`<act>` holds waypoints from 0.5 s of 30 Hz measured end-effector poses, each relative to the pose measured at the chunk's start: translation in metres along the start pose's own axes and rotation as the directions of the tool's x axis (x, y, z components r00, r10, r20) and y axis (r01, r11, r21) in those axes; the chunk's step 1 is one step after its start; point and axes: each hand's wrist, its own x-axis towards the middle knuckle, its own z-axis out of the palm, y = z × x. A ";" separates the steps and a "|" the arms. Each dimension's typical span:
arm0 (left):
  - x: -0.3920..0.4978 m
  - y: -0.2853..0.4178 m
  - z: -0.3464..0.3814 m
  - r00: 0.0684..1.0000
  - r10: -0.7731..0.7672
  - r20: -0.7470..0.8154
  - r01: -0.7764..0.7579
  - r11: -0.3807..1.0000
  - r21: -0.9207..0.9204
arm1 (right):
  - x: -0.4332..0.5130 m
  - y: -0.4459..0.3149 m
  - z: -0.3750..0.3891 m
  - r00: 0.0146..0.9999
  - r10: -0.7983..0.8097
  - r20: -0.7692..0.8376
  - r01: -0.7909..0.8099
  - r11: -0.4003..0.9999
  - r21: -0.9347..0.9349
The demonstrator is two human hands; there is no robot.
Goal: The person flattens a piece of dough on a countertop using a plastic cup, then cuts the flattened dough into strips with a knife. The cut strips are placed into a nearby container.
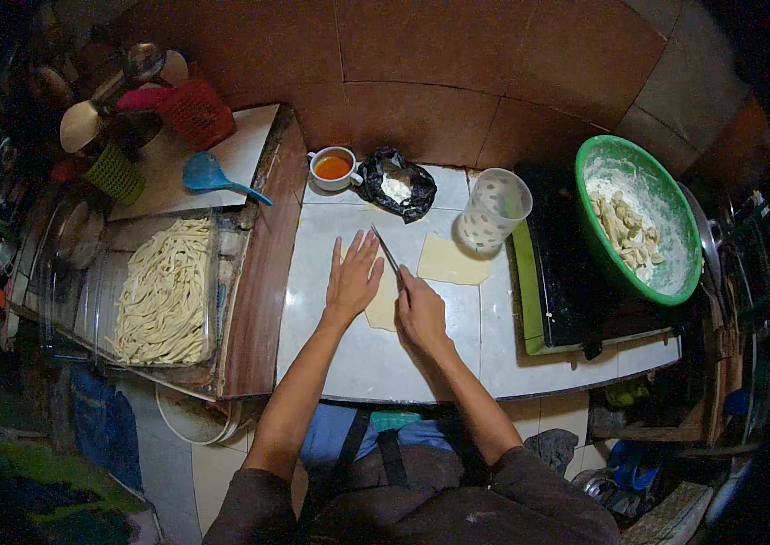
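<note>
My right hand grips a knife by its handle, the blade pointing away from me over a flat sheet of dough. Palm down, my left hand lies on that sheet just left of the blade, fingers spread and holding nothing. Both hands hide part of the dough. To the right of the knife, a second dough sheet lies flat on the white tiled counter. A translucent spotted plastic cup stands by its far right corner.
At the back are a two-handled cup of orange liquid and a black plastic bag of white flour. A green basin with floured dough pieces rests over a black stove. Cut dough strips fill a clear container beside a blue ladle.
</note>
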 end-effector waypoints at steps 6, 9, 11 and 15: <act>-0.013 0.001 0.000 0.994 0.081 -0.076 -0.083 0.996 -0.021 | -0.020 0.010 -0.009 0.999 -0.025 0.035 0.026 0.999 -0.032; -0.032 0.010 -0.004 0.992 0.128 -0.018 -0.128 0.992 -0.014 | -0.040 0.017 -0.020 0.996 -0.039 -0.083 0.035 0.998 -0.052; -0.045 0.017 -0.007 0.991 0.136 -0.019 -0.137 0.989 -0.049 | -0.057 0.015 -0.023 0.996 0.053 -0.066 -0.061 0.991 -0.116; -0.060 0.029 -0.011 0.984 0.174 0.045 -0.172 0.984 -0.049 | -0.086 0.005 -0.027 0.996 0.023 0.081 -0.016 0.997 -0.078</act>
